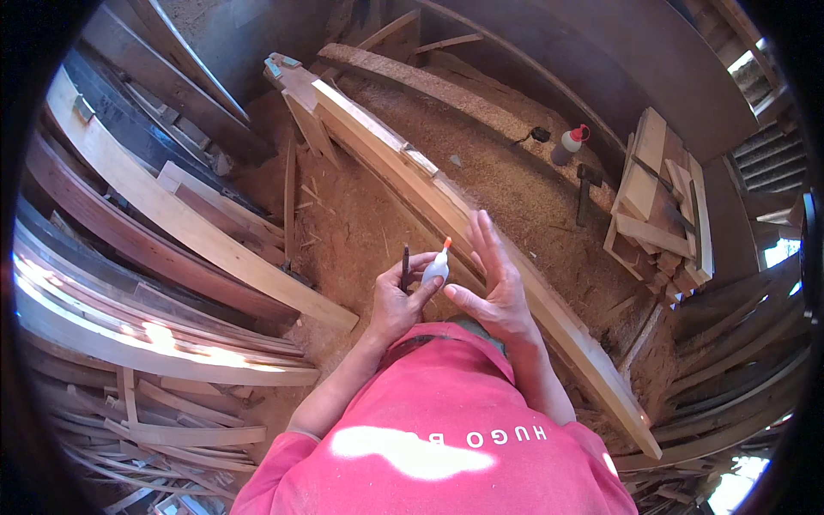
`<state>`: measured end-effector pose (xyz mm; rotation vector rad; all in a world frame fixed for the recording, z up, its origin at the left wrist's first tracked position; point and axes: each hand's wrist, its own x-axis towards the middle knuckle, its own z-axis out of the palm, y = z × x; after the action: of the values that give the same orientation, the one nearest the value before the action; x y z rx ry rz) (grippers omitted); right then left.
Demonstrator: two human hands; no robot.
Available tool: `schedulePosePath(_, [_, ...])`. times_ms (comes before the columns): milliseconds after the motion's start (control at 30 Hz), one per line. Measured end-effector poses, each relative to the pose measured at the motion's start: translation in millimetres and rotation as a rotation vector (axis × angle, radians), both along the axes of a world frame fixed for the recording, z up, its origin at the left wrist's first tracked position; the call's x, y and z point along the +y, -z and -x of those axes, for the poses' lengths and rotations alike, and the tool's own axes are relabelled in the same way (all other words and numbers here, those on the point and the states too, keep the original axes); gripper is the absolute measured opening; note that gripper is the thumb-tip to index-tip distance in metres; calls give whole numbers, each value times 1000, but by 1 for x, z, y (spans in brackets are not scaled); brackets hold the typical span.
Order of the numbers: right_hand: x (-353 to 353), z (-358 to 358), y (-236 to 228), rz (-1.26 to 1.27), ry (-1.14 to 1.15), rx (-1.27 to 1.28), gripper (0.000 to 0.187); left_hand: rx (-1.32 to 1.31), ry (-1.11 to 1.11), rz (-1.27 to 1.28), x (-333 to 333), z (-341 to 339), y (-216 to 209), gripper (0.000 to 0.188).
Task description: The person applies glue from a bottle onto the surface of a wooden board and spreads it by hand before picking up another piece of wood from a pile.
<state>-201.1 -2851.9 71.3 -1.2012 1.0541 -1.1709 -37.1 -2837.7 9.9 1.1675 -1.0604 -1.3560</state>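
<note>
My left hand point(397, 300) is closed around a small white squeeze bottle point(435, 269) with an orange tip. A thin dark stick, perhaps a pencil point(405, 268), stands upright between fingers of the same hand. Just right of the bottle, my right hand point(500, 292) is raised with its fingers stretched out and the thumb apart, holding nothing. Beyond both hands a long light wooden beam point(532, 305) runs diagonally from far left to near right. Small pieces of wood point(421, 161) lie along its upper edge.
Curved planks point(206, 245) are stacked on the left. A red-capped bottle point(566, 146), a hammer point(585, 193) and a small black object point(538, 135) lie on the sawdust-covered ground beyond the beam. Cut boards point(648, 184) are piled at the right. A long board point(429, 86) lies farther back.
</note>
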Motion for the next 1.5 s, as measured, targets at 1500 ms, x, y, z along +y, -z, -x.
schedulePosePath(1500, [-268,34,116,259,-591,1206,12,-676,349,187,-245,-40,148,25])
